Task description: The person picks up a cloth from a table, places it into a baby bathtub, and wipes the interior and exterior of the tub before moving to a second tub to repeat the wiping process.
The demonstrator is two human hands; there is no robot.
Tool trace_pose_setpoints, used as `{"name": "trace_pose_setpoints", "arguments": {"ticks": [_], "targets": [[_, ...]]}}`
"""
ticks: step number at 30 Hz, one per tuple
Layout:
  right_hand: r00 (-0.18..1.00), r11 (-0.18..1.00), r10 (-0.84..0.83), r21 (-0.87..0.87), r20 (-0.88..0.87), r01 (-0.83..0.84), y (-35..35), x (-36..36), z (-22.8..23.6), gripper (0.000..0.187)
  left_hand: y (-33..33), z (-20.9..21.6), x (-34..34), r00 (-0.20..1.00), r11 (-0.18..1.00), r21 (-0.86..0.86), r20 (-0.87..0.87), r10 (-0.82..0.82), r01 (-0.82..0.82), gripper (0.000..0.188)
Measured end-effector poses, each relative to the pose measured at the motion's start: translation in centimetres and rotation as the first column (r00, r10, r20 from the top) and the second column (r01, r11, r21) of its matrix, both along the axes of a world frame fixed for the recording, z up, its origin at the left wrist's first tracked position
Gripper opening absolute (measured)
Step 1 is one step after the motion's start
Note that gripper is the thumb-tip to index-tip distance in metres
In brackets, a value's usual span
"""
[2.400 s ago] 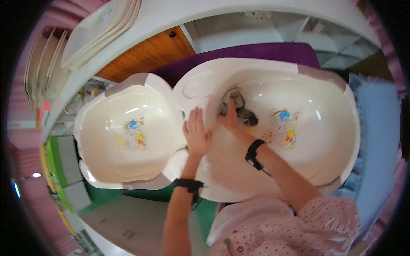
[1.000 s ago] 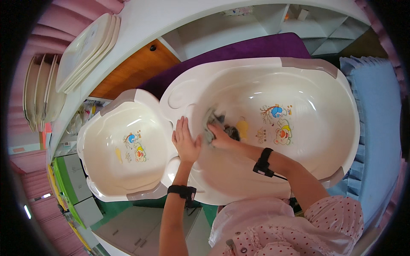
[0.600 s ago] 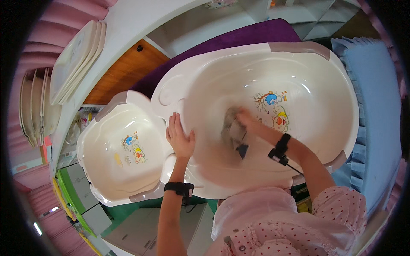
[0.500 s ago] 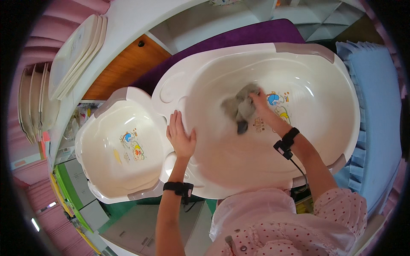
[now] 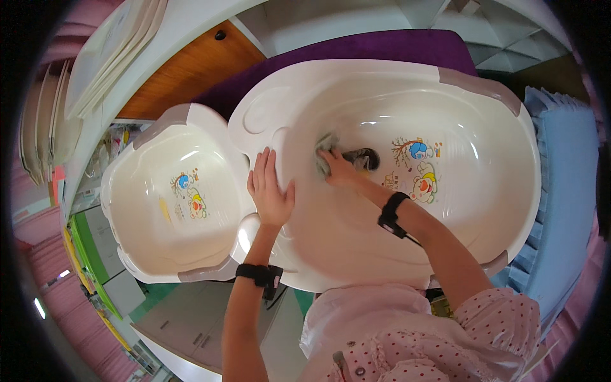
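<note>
Cloth: a grey-green cloth is bunched up inside the big tub, near the tub's left end. A dark, shiny bit sticks out to its right.
Right hand: the right hand reaches down into the tub and is on the cloth. Its fingers touch the cloth, but I cannot tell if they are clamped on it.
Left hand: the left hand lies flat on the big tub's wide left edge. Its fingers are straight and close together, and the thumb sticks out.
Big tub: the big white tub has a bear picture on the bottom, with a blue animal picture just above it.
Small tub: the small white tub is just to the left, with the same kind of pictures inside.
Wrists: a black band is on the left wrist, and another black band is on the right.
Clothes: the person wears a pink dotted top.
Behind: there is purple padding, and a brown wooden door with a black knob.
Sides: blue frilly fabric is on the right. Stacked pale trays are at the top left.
</note>
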State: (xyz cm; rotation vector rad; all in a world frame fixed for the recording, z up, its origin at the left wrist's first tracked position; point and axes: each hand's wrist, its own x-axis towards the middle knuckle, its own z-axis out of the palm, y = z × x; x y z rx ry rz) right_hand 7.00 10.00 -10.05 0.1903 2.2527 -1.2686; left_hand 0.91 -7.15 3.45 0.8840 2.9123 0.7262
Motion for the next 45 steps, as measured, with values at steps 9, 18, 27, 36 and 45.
{"name": "trace_pose_setpoints", "arguments": {"ticks": [9,18,27,36,45], "targets": [[0.613,0.804,0.586,-0.286,0.530,-0.521,-0.8,7.8,1.4,0.075,-0.6,0.1,0.0,1.000,1.000,0.013,-0.001,-0.005,0.005,0.070],[0.983,0.859,0.168,-0.479,-0.070,-0.180,14.3,6.8,-1.8,0.011,-0.5,-0.1,0.2,1.000,1.000,-0.010,0.008,0.004,-0.004,0.070],[0.248,0.168,-0.965,-0.522,0.088,0.836,15.5,-1.8,-0.5,0.062,0.4,-0.1,-0.1,1.000,1.000,0.010,-0.006,-0.005,0.005,0.069],[0.982,0.946,-0.161,-0.297,-0.095,0.127,-2.3,-1.3,-1.5,0.072,-0.2,0.1,0.0,1.000,1.000,0.020,-0.011,0.002,-0.001,0.067],[0.742,0.869,0.491,-0.315,0.456,-0.381,5.3,5.3,0.0,0.046,-0.7,-0.3,0.0,1.000,1.000,0.016,0.008,0.002,-0.002,0.068]]}}
